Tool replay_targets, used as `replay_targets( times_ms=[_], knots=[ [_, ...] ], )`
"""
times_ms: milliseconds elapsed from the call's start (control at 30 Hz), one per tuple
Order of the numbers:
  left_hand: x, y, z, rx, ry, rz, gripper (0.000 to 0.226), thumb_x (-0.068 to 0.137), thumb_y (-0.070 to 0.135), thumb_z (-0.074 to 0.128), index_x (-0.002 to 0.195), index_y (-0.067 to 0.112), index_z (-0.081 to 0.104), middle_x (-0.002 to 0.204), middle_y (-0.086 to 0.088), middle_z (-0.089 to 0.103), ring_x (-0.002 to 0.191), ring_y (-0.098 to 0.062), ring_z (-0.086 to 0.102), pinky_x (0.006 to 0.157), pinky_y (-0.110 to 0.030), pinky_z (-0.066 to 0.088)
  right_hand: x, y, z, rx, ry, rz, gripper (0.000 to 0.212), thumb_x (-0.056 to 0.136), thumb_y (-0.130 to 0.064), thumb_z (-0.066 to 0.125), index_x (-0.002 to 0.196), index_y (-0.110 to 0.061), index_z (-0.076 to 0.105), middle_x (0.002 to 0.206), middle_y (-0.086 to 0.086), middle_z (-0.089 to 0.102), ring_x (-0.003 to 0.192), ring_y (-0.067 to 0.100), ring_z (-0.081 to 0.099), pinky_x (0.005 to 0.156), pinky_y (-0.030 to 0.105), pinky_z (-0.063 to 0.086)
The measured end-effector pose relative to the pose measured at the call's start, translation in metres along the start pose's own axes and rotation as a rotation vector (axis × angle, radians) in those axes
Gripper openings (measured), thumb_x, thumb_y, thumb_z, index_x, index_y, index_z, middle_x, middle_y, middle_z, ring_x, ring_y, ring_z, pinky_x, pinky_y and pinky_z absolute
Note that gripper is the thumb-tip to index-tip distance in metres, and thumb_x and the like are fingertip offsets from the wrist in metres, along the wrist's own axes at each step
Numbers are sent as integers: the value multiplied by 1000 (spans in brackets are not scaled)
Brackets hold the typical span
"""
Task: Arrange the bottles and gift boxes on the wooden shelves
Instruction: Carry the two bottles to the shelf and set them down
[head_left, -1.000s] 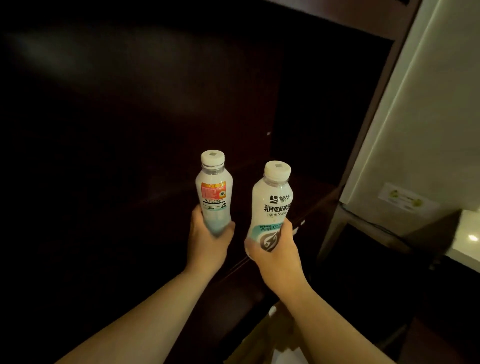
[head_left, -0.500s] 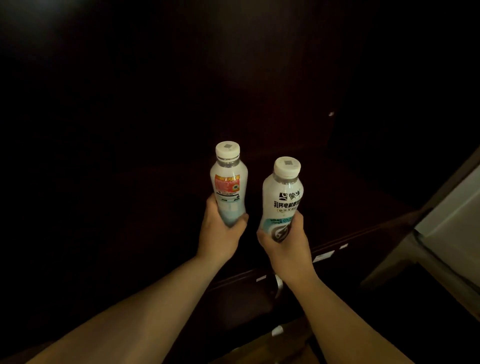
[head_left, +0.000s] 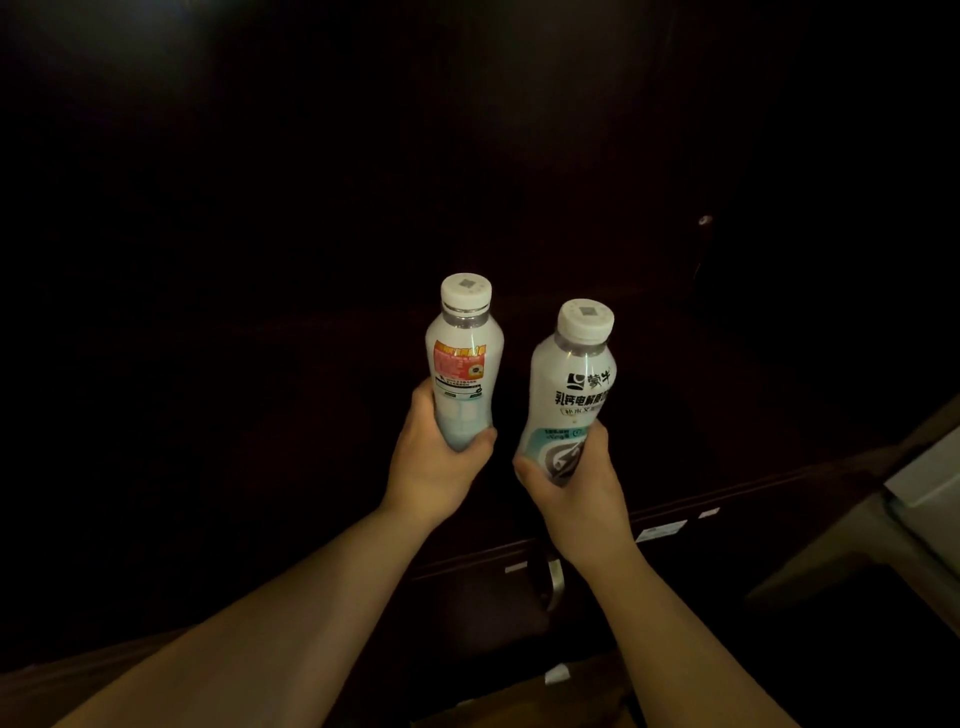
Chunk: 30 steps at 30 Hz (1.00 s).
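Observation:
My left hand grips the lower part of a white bottle with a red and orange label, held upright. My right hand grips a second white bottle with black lettering and a teal swirl, tilted slightly right. Both bottles have white caps and sit side by side, a small gap apart. They are held in front of a very dark wooden shelf; its interior is too dark to make out. No gift boxes are visible.
The shelf's front edge carries small white price tags. A metal handle shows below the edge. A pale appliance or cabinet stands at the right. A small screw or peg glints on the shelf's inner wall.
The view has swung left, so the pale cabinet slid to the right edge. Both hands stayed raised together with the bottles, now deeper in front of the dark shelf.

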<state>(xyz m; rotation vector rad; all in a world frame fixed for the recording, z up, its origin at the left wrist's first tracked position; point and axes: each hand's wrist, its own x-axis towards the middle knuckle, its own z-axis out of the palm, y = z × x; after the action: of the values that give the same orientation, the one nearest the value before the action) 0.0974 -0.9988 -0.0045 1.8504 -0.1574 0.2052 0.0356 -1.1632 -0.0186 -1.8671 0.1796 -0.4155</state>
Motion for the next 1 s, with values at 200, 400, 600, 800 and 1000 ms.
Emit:
replay_targets(
  times_ms=[200, 400, 600, 800, 1000],
  knots=[
    [1, 1, 1, 17, 24, -16, 83, 71, 34, 87, 137, 26, 38, 129, 0, 55, 110, -11, 59, 80, -24, 51, 1, 1, -1, 5, -10, -15, 69, 83, -27, 83, 139, -34, 41, 123, -12, 65, 109, -2, 65, 86, 23, 57],
    [3, 1, 2, 28, 11, -42, 78, 70, 34, 88, 129, 25, 38, 126, -2, 55, 111, -17, 60, 87, -42, 57, 0, 1, -1, -9, 8, -7, 68, 83, -30, 82, 134, -43, 40, 122, -15, 65, 107, -5, 64, 82, 17, 56],
    [5, -5, 0, 58, -15, -31, 66, 75, 29, 81, 125, 34, 37, 108, 11, 58, 98, -10, 63, 66, -17, 48, -1, 1, 0, -18, 12, -20, 68, 84, -30, 82, 137, -38, 41, 123, -14, 65, 108, -2, 65, 86, 22, 55],
    [3, -2, 2, 67, 11, 7, 70, 69, 35, 86, 123, 30, 42, 117, 3, 56, 105, -13, 59, 86, -36, 54, -1, 0, -1, -27, 16, -25, 66, 83, -31, 82, 135, -37, 42, 121, -14, 65, 106, -3, 65, 80, 15, 54],
    [2, 2, -1, 55, 13, 30, 72, 57, 46, 84, 116, 58, 42, 112, 7, 52, 103, -2, 57, 78, -24, 53, -1, 1, -1, -29, 8, -28, 68, 83, -32, 82, 138, -36, 41, 122, -16, 65, 107, -5, 64, 81, 15, 53]
  ],
)
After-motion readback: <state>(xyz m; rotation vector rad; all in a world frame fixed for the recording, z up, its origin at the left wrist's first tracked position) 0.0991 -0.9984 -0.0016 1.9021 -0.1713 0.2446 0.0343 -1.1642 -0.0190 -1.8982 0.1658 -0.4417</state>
